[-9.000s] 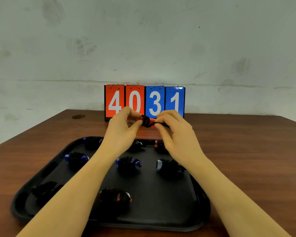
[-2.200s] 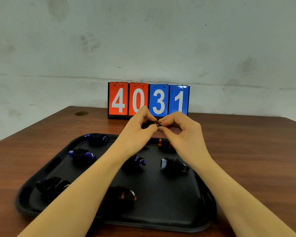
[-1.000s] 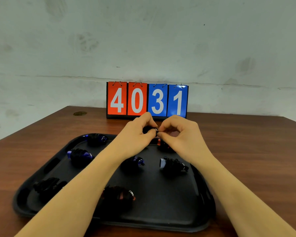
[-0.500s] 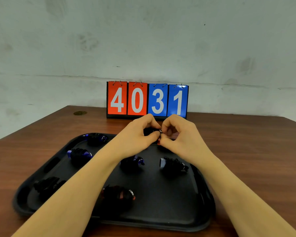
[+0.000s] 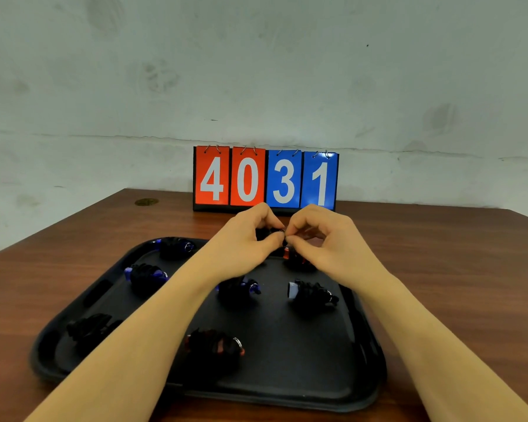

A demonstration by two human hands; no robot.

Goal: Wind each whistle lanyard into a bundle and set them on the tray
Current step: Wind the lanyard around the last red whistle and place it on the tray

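Finishing a whistle bundle above the tray

Left hand (image 5: 244, 242) and right hand (image 5: 326, 239) both pinch the bundle (image 5: 267, 234); next, probably setting it on the tray's (image 5: 287, 391) far side.

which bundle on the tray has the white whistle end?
The bundle at the tray's right side, just below the right hand: white tip at its left end. The others show blue or red.

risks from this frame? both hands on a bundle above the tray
1. Both hands, left hand and right hand, pinch the small wound bundle by fingertips only; a slipped grip could let it unwind.
2. Setting it down beside the red-tipped bundle directly below may knock that one.
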